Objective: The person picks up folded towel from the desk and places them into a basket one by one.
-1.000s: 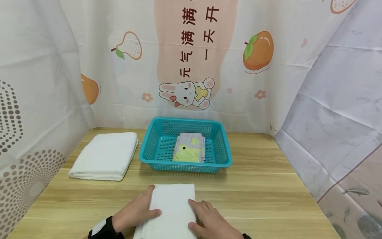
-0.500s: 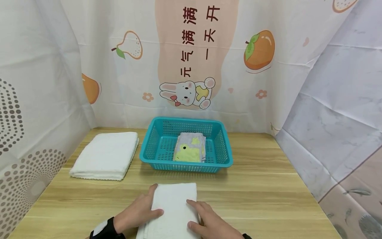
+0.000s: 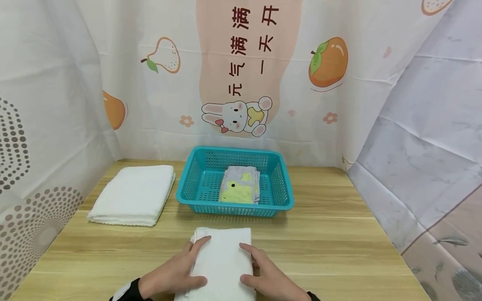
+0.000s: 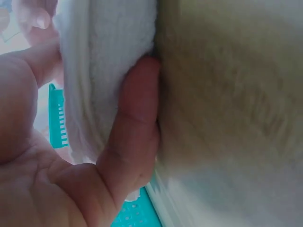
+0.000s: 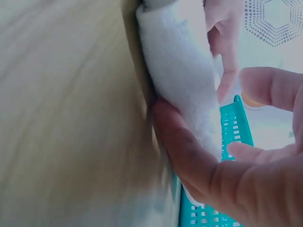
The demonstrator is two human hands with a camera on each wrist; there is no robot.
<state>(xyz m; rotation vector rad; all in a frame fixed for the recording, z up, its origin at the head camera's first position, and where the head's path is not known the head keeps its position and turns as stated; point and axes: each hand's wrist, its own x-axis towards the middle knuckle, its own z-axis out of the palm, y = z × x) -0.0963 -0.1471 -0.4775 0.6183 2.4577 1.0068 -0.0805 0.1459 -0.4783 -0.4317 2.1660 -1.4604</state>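
Observation:
A folded white towel [image 3: 225, 265] lies on the near part of the table in the head view. My left hand [image 3: 175, 269] holds its left side, thumb and index finger reaching over the top face. From the other side my right hand [image 3: 272, 274] grips the right edge, with thumb and index finger over it. In the left wrist view, fingers [image 4: 137, 106] curl against the towel's thick folded side [image 4: 118, 42], down at the tabletop. The right wrist view has fingers [image 5: 182, 142] tucked at the bottom of the towel's rounded edge [image 5: 177, 56].
A teal plastic basket [image 3: 233, 210] stands behind the towel. Inside it is a folded grey cloth [image 3: 239, 184] with a yellow-green animal print. Another folded white towel [image 3: 133, 194] lies at the left on the wooden table [image 3: 331, 234]. Printed curtains [image 3: 150, 104] enclose the table's back and sides.
My left index finger has moved from the towel's far left corner onto its top face. The right hand's fingers have shifted at the right edge. The towel has moved slightly right and away.

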